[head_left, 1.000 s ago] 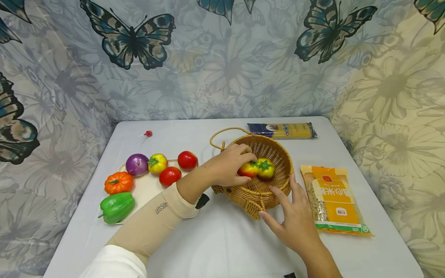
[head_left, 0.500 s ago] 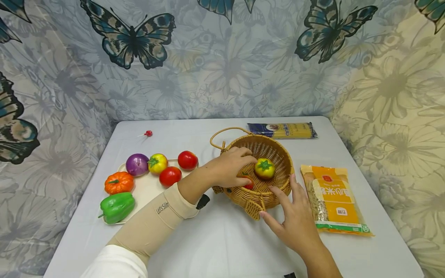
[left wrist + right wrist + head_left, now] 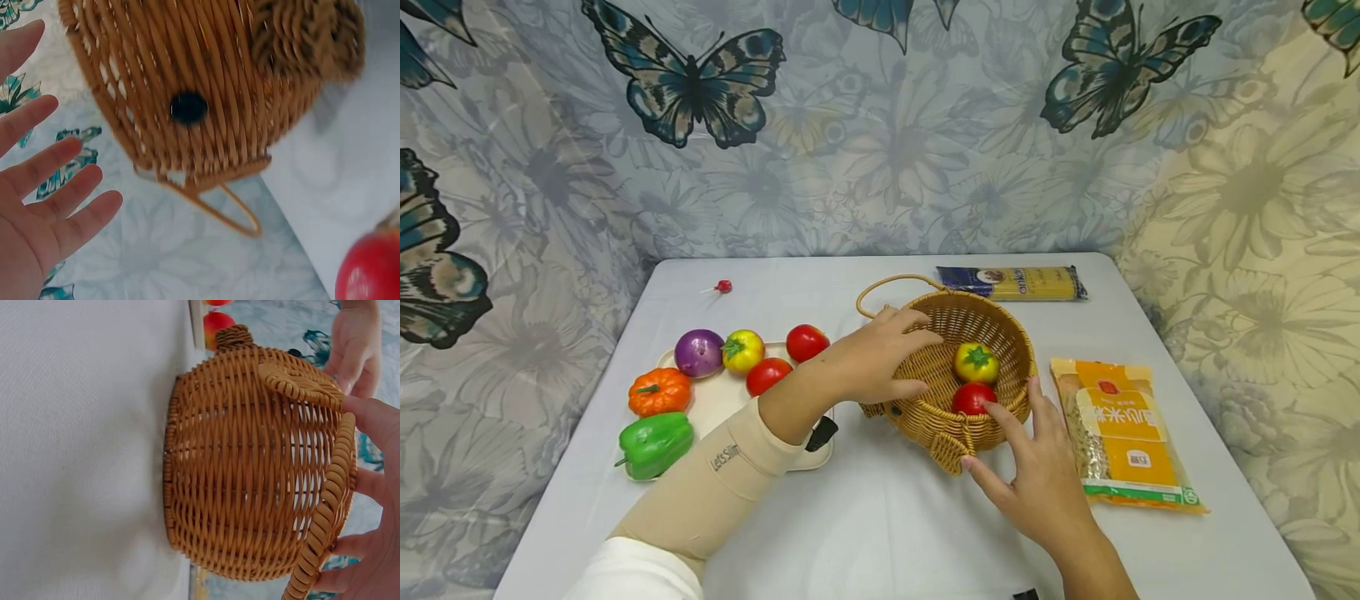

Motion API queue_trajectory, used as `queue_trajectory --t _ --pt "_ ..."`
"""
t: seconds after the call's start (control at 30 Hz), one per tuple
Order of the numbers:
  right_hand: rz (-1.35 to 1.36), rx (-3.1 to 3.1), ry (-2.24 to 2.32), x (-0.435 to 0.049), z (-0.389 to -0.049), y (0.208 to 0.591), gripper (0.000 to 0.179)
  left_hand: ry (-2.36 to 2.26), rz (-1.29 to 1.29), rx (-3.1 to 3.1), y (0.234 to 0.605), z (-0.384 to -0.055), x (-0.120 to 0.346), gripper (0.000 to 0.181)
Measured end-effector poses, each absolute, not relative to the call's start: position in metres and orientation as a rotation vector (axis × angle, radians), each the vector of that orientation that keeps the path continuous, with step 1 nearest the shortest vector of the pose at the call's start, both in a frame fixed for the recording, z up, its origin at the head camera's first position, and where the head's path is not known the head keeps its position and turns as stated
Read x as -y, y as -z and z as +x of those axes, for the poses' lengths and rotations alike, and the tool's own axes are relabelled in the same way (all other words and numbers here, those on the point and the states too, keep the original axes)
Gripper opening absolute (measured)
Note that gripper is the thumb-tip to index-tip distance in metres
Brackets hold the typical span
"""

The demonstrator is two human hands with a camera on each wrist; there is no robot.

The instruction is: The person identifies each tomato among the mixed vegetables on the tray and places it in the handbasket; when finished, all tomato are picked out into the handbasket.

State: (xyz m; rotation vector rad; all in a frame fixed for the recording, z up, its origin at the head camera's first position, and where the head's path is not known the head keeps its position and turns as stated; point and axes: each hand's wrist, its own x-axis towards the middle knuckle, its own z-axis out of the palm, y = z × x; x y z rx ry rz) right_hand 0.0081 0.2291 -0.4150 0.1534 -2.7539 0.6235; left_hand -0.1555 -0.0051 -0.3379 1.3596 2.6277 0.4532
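In the head view my left hand (image 3: pixel 883 354) hovers over the left rim of a wicker basket (image 3: pixel 936 425), fingers spread and holding nothing. My right hand (image 3: pixel 1037 467) rests on the basket's front right rim with fingers extended, its thumb against a wicker flap (image 3: pixel 950 452). Inside the basket lie a yellow-green tomato (image 3: pixel 977 362) with a green crown and, nearer the front, a red tomato (image 3: pixel 973 398). The left wrist view shows my spread left fingers (image 3: pixel 81 187) beside the basket. In the right wrist view fingers (image 3: pixel 372 484) show behind the rim.
Left of the basket, a pale tray (image 3: pixel 715 404) bears a purple onion (image 3: pixel 699 353), a yellow tomato (image 3: pixel 743 352), two red tomatoes (image 3: pixel 807 342), an orange pumpkin (image 3: pixel 659 392) and a green pepper (image 3: pixel 656 445). Packets of noodles (image 3: pixel 1030 283) and grain (image 3: pixel 1123 433) lie behind and right; a radish-like item (image 3: pixel 722 287) lies back left.
My left hand has let go of the red tomato, which now lies at the basket's front with its red side up. The hand has shifted slightly left. My right hand stays put.
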Motion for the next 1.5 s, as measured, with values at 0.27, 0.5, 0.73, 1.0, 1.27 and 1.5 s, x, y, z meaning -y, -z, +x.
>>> queue_trajectory --t 0.27,0.5,0.73,1.0,1.27,1.5 --pt "0.141 2.757 -0.635 -0.23 0.009 0.415 0.071 -0.466 1.187 -2.699 0.332 -0.16 0.04 0.066" --pt "0.132 2.775 -0.64 -0.229 0.009 0.414 0.07 -0.505 0.995 -2.778 0.344 -0.166 0.085 0.065" --pt "0.12 2.785 -0.632 -0.228 0.009 0.411 0.07 -0.517 0.83 -2.797 0.365 -0.167 0.122 0.063" --pt "0.109 2.802 -0.638 -0.228 0.008 0.411 0.071 -0.463 0.711 -2.785 0.389 -0.165 0.149 0.062" --pt "0.107 2.793 -0.646 -0.227 0.009 0.413 0.07 -0.402 0.66 -2.755 0.406 -0.161 0.161 0.056" --pt "0.105 2.79 -0.641 -0.228 0.008 0.413 0.071 -0.387 0.669 -2.746 0.414 -0.16 0.166 0.051"
